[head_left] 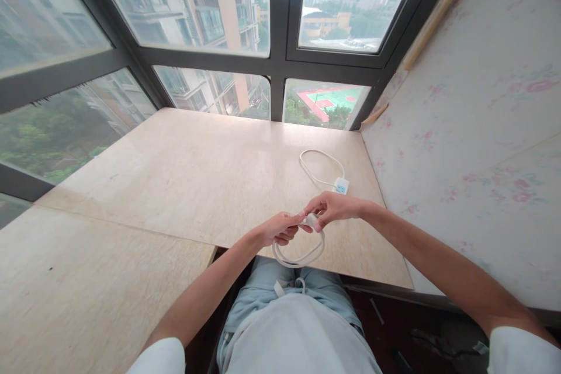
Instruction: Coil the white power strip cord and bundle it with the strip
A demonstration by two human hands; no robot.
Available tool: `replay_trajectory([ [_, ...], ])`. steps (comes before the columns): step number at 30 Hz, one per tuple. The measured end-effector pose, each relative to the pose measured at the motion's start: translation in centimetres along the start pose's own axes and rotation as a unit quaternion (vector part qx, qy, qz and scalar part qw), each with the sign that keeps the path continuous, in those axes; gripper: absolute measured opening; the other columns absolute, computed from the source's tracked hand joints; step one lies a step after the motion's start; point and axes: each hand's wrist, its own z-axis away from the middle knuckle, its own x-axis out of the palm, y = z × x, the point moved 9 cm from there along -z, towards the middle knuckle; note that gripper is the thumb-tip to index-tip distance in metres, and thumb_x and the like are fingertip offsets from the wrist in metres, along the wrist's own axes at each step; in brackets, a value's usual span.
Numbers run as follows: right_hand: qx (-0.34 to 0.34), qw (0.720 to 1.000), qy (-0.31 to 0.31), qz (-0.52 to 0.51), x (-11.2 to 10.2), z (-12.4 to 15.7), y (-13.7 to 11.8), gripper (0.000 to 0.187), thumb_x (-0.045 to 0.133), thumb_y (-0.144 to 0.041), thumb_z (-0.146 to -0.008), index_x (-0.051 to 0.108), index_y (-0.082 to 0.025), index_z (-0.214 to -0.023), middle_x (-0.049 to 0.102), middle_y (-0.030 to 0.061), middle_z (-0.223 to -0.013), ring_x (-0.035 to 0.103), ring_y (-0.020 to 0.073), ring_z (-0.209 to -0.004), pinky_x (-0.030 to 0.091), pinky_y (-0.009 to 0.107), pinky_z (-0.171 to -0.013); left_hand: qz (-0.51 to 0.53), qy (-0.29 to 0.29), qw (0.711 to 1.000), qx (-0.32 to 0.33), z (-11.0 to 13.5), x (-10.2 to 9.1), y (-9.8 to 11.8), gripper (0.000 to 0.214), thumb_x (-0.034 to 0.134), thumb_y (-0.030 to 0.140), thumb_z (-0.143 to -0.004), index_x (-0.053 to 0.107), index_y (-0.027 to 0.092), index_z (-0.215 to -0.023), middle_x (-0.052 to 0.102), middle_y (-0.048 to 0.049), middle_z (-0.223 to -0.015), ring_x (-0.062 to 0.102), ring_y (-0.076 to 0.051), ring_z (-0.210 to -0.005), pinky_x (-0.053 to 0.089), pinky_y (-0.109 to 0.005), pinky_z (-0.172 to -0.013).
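My left hand and my right hand meet over the near edge of a beige stone sill. Both pinch a white cable whose coiled loops hang below my fingers. The same cable runs on across the sill in a loose loop to a small white power strip lying just beyond my right hand. Fingers of both hands are closed on the cable.
Large dark-framed windows wrap the far and left sides of the sill. A floral-papered wall rises on the right. A lower beige surface lies at the left front. My lap is below the hands.
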Motion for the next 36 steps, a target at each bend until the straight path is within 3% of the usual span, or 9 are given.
replay_trajectory([
  [5,-0.032,0.995,-0.029,0.091,0.7,0.3,-1.8,0.042,0.071,-0.047,-0.076,0.075,-0.015,-0.104,0.054,-0.0037,-0.070,0.039,0.0077,-0.061,0.029,0.022,-0.055,-0.001,0.001,1.000,0.003,0.1,-0.2,0.0,0.062,0.064,0.070,-0.073,0.070,0.011,-0.089,0.015,0.0114,-0.051,0.006,-0.004,-0.044,0.000,-0.022,-0.041],
  [8,-0.022,0.994,-0.044,0.098,1.1,0.6,-2.0,0.051,0.061,-0.049,-0.084,0.066,-0.018,-0.124,0.061,-0.0008,-0.082,0.047,0.0102,-0.067,0.035,0.023,-0.061,0.009,0.010,1.000,0.003,0.2,-0.7,-0.2,0.059,0.065,0.068,-0.074,0.070,0.012,-0.091,0.015,0.0116,-0.051,0.006,-0.004,-0.042,0.000,-0.022,-0.040],
  [12,0.005,0.986,0.005,0.169,0.6,0.9,-1.6,0.062,0.055,-0.050,-0.088,0.051,-0.015,-0.138,0.067,0.0055,-0.096,0.057,0.0165,-0.082,0.041,0.026,-0.070,0.031,0.011,0.999,-0.005,0.2,-1.0,-0.6,0.055,0.066,0.064,-0.075,0.069,0.012,-0.090,0.015,0.0117,-0.050,0.005,-0.004,-0.041,0.000,-0.022,-0.039],
  [19,0.004,0.962,0.089,0.259,0.5,2.2,-2.4,0.050,0.055,-0.056,-0.088,0.056,-0.020,-0.123,0.070,0.0072,-0.097,0.063,0.0197,-0.083,0.041,0.027,-0.069,0.078,0.009,0.997,0.005,0.1,-1.0,-0.6,0.046,0.066,0.059,-0.078,0.067,0.014,-0.084,0.017,0.0111,-0.048,0.005,-0.004,-0.041,0.002,-0.020,-0.038],
  [23,0.016,0.918,0.137,0.371,0.8,2.8,-2.3,0.061,0.060,-0.063,-0.082,0.053,-0.023,-0.127,0.070,0.0058,-0.087,0.065,0.0229,-0.078,0.038,0.027,-0.064,0.091,0.014,0.996,0.010,0.2,-1.1,-0.5,0.042,0.064,0.055,-0.080,0.068,0.014,-0.088,0.017,0.0113,-0.047,0.005,-0.005,-0.040,0.003,-0.020,-0.037],
  [26,0.032,0.894,0.161,0.416,1.0,3.1,-1.8,0.051,0.063,-0.058,-0.081,0.057,-0.020,-0.115,0.069,0.0065,-0.084,0.064,0.0236,-0.077,0.034,0.027,-0.062,0.092,0.020,0.995,0.028,0.4,-1.2,-0.3,0.041,0.062,0.053,-0.082,0.068,0.013,-0.088,0.016,0.0113,-0.046,0.004,-0.005,-0.040,0.004,-0.020,-0.037],
  [30,0.082,0.915,0.139,0.369,1.4,3.3,-0.3,0.033,0.053,-0.051,-0.090,0.056,-0.019,-0.095,0.067,0.0054,-0.078,0.059,0.0183,-0.066,0.030,0.026,-0.056,0.096,0.002,0.994,0.049,0.6,-0.5,-0.2,0.041,0.062,0.052,-0.083,0.068,0.012,-0.085,0.017,0.0114,-0.046,0.005,-0.004,-0.039,0.004,-0.019,-0.037],
  [33,0.098,0.923,0.122,0.351,1.6,3.2,0.2,0.034,0.045,-0.051,-0.094,0.056,-0.019,-0.095,0.067,0.0062,-0.079,0.057,0.0173,-0.065,0.030,0.026,-0.055,0.093,-0.006,0.993,0.066,0.8,0.0,0.0,0.040,0.062,0.052,-0.083,0.066,0.012,-0.085,0.018,0.0115,-0.048,0.007,-0.004,-0.039,0.008,-0.019,-0.037],
  [36,0.097,0.914,0.115,0.378,1.9,2.9,0.3,0.035,0.040,-0.049,-0.097,0.057,-0.018,-0.098,0.070,0.0100,-0.087,0.062,0.0210,-0.074,0.032,0.026,-0.059,0.076,-0.039,0.994,0.061,0.9,0.9,0.3,0.048,0.058,0.061,-0.082,0.062,0.013,-0.086,0.031,0.0095,-0.052,0.016,-0.003,-0.038,0.015,-0.018,-0.037],
])
